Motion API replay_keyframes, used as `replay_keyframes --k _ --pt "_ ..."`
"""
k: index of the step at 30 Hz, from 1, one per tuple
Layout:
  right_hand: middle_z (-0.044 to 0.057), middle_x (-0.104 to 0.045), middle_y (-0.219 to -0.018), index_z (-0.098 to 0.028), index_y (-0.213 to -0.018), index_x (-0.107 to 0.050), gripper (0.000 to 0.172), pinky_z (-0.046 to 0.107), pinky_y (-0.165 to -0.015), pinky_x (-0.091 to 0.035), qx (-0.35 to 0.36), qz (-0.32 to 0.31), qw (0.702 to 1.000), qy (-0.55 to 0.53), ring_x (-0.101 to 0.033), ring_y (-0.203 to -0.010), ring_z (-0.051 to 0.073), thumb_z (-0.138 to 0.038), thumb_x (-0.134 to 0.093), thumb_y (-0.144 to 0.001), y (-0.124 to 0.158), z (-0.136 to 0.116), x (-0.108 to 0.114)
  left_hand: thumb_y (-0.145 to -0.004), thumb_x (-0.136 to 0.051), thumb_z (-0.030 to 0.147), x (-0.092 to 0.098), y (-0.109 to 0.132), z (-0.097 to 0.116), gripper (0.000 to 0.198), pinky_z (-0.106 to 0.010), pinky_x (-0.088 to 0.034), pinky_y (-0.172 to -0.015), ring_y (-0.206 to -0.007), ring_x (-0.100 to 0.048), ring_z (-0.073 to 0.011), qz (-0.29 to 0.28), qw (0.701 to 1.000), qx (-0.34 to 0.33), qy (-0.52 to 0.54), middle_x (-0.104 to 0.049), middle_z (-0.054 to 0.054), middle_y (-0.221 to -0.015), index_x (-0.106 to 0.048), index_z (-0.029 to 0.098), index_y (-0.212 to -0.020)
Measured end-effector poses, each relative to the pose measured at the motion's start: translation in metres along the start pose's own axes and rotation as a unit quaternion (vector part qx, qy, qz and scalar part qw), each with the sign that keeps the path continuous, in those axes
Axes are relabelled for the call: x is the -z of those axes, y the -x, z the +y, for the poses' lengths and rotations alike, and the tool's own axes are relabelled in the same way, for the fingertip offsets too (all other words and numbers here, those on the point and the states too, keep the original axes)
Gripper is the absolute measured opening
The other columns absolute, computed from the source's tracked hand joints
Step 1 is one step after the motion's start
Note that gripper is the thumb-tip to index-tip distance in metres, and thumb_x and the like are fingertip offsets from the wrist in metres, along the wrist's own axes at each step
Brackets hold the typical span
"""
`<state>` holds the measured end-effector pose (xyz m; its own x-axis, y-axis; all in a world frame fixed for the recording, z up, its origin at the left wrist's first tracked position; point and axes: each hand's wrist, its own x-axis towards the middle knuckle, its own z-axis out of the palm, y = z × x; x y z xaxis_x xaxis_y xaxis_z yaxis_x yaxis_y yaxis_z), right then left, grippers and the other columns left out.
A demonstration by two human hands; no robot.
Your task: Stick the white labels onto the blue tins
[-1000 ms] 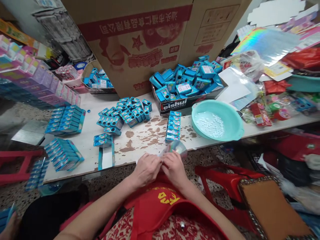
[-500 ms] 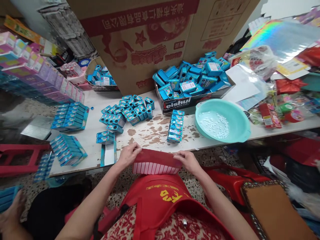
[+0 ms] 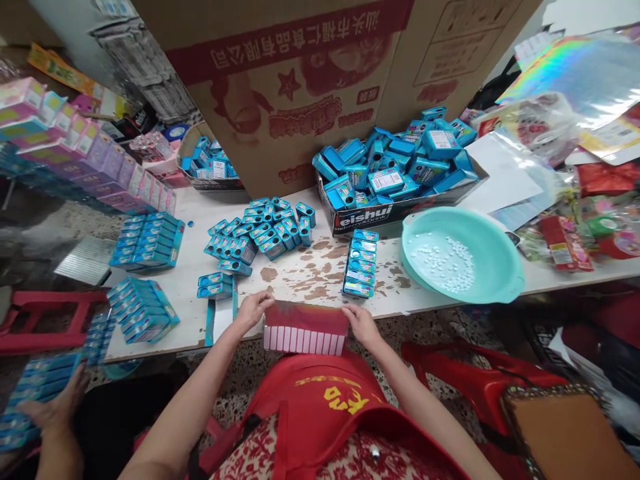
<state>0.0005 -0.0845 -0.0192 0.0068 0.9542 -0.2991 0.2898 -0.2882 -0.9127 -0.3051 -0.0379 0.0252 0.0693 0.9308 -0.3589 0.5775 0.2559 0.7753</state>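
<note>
My left hand (image 3: pixel 255 311) pinches the top left corner of a dark red cardboard piece (image 3: pixel 306 317), which has a row of pale pink strips along its lower part. At its top right corner, my right hand (image 3: pixel 362 325) grips the same piece. It is held just off the table's front edge, before the red apron (image 3: pixel 320 383). Beyond my right hand stands a row of small blue boxes (image 3: pixel 359 265). Near my left hand is an open blue carton (image 3: pixel 223 320) with a white inside, and a pair of blue boxes (image 3: pixel 215 285) at its far end.
A turquoise basin (image 3: pixel 505 260) of white pellets stands at the right. Behind it, a carton (image 3: pixel 367 219) is heaped with blue boxes. More small boxes (image 3: pixel 267 225) cluster at mid-table. Bottom left, another person's hand (image 3: pixel 57 400) touches blue boxes. A large cardboard box (image 3: pixel 300 87) rises behind.
Both hands and the red cardboard piece have shifted slightly left, and the piece is tilted a little differently. The other person's hand has moved up and right, with more blue boxes in view.
</note>
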Motion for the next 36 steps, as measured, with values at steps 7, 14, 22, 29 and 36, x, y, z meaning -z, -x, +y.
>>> replay_keyframes --k 7,14,22,29,36 --pt "0.001 -0.059 -0.054 -0.023 -0.061 -0.055 0.038 0.028 -0.055 -0.040 -0.009 0.032 0.998 0.043 -0.053 -0.055 0.018 -0.057 -0.047 -0.076 -0.020 0.001 -0.033 -0.067 -0.055 0.039 0.029 -0.020 -0.029 0.021 -0.025 -0.035 -0.059 -0.059 -0.051 -0.0175 -0.025 0.997 0.038 -0.059 -0.059 0.000 -0.058 -0.063 0.020 -0.071" --pt "0.002 -0.059 -0.056 -0.022 -0.064 -0.055 0.034 0.027 -0.057 -0.039 0.016 0.066 0.992 0.102 -0.054 -0.056 0.018 -0.043 -0.038 -0.084 -0.033 -0.013 -0.033 -0.076 -0.056 0.026 -0.012 -0.053 0.022 0.016 -0.033 -0.041 -0.080 -0.090 -0.059 -0.0276 0.067 0.968 -0.137 -0.201 -0.067 -0.012 -0.089 -0.066 0.020 -0.087" --pt "0.006 -0.068 -0.074 -0.018 -0.088 -0.064 0.031 0.026 -0.062 -0.042 -0.025 0.113 0.977 0.178 -0.062 -0.066 0.019 -0.031 -0.035 -0.091 -0.017 -0.011 -0.039 -0.087 -0.039 0.026 -0.097 -0.071 0.062 0.027 -0.025 -0.037 -0.066 -0.074 -0.056 -0.0172 -0.266 0.925 -0.135 -0.233 -0.066 -0.003 -0.077 -0.064 0.018 -0.079" --pt "0.010 -0.061 -0.123 -0.018 -0.120 -0.058 0.032 0.034 -0.088 -0.040 0.187 0.187 0.863 0.431 -0.052 -0.110 0.024 -0.024 -0.042 -0.093 0.002 -0.020 -0.042 -0.086 -0.040 0.025 -0.094 -0.080 0.060 0.026 -0.024 -0.033 -0.063 -0.070 -0.053 -0.0154 -0.282 0.922 -0.133 -0.229 -0.063 -0.003 -0.074 -0.062 0.016 -0.075" --pt "0.008 -0.055 -0.132 -0.019 -0.122 -0.057 0.034 0.041 -0.092 -0.035 0.243 0.144 0.811 0.513 -0.041 -0.123 0.029 -0.024 -0.053 -0.089 0.001 -0.017 -0.043 -0.085 -0.042 0.026 -0.096 -0.080 0.063 0.024 -0.024 -0.033 -0.062 -0.071 -0.053 -0.0160 -0.264 0.925 -0.112 -0.249 -0.064 -0.003 -0.075 -0.063 0.016 -0.075"
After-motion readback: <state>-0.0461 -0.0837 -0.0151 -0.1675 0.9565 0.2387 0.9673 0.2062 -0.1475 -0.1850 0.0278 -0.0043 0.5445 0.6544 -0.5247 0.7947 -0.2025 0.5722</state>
